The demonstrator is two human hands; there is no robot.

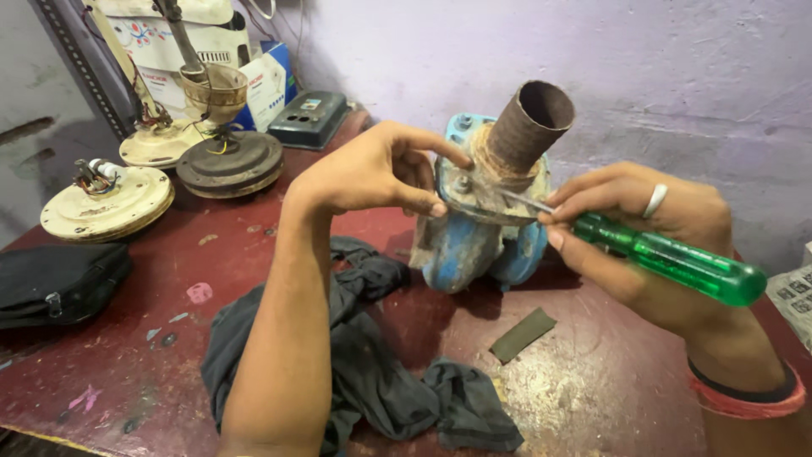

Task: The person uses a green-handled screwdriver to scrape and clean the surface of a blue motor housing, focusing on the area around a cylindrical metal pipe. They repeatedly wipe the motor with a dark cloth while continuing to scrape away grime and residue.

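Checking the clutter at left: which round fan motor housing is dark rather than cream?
The dark housing, stacked farthest right and nearest the left hand; the other two are cream.

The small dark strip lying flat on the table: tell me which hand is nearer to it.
Right. The right hand, holding the green-handled screwdriver, hovers just above and right of the dark strip. The left hand is farther, up-left at the blue pump.
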